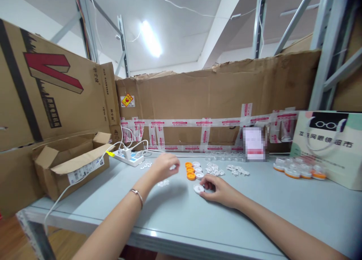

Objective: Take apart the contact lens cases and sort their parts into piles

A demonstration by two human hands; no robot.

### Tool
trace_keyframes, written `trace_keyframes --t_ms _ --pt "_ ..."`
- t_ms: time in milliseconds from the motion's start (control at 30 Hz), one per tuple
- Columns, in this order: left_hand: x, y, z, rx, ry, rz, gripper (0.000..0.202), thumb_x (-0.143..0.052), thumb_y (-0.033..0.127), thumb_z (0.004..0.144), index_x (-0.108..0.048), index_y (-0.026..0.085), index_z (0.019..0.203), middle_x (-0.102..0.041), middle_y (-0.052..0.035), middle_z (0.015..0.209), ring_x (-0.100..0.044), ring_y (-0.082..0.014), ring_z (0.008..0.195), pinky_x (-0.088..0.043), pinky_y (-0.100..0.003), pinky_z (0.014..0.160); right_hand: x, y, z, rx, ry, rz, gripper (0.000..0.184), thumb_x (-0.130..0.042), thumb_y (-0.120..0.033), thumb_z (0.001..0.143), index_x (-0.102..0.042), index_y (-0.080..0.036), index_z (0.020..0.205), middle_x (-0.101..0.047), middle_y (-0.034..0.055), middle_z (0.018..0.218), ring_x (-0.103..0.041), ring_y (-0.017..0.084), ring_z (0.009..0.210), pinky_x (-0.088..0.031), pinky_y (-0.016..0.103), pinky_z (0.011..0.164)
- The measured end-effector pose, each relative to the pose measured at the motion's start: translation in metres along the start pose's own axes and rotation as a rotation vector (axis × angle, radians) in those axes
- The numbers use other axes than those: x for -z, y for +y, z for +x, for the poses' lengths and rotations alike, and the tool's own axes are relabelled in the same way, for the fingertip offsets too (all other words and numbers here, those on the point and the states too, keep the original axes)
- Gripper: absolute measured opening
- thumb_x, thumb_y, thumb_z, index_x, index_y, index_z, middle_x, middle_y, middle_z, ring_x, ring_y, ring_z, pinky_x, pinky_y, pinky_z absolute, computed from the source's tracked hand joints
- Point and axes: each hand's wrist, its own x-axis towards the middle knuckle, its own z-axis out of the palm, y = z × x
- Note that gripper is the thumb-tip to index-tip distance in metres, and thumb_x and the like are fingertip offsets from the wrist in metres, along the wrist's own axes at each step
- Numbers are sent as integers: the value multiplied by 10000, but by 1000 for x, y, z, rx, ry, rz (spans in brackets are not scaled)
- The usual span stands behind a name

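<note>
My left hand (164, 166) hovers above the grey table (175, 214), fingers curled together round a small white piece near its tips. Under it lies a little heap of white parts (163, 183). My right hand (219, 190) rests on the table with its fingers pinched on a white round cap (198, 188). Just beyond, orange and white round caps (193, 170) lie in two short rows. A bracelet sits on my left wrist.
Scattered small white parts (224, 170) lie behind the caps. Assembled orange-and-white pieces (299, 169) sit at the right by a printed bag (328, 147). A power strip (128, 156) and an open cardboard box (70, 162) stand at the left. Cardboard walls enclose the back.
</note>
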Motion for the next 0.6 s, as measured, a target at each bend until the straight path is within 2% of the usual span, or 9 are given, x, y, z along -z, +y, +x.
trace_keyframes --t_ms 133,233,400,600 --pt "25 -59 -25 144 -61 25 83 -504 113 720 -580 146 716 -600 -25 725 -525 -119 673 -373 -217 653 1 -1 0 -17 -17 10 160 -586 -294 659 -541 -174 755 -489 -2 710 -440 128 655 -372 251 613" --pt "24 -87 -46 216 -167 49 97 -509 90 671 -591 141 664 -606 -32 687 -525 -131 632 -365 -219 606 1 0 0 -18 -11 23 158 -591 -291 652 -536 -182 750 -486 -9 698 -437 126 645 -369 246 602" --pt "8 -99 -63 295 -303 48 105 -510 105 641 -606 148 647 -622 -34 694 -538 -144 638 -366 -216 597 0 0 0 -24 -8 23 164 -595 -291 645 -536 -186 757 -486 -10 698 -435 128 647 -369 247 606" --pt "11 -97 -69 359 -357 18 140 -493 111 639 -622 159 665 -638 -32 712 -553 -146 657 -380 -211 620 1 -1 0 -29 -19 9 177 -588 -306 648 -527 -180 756 -470 -9 696 -430 131 647 -363 254 609"
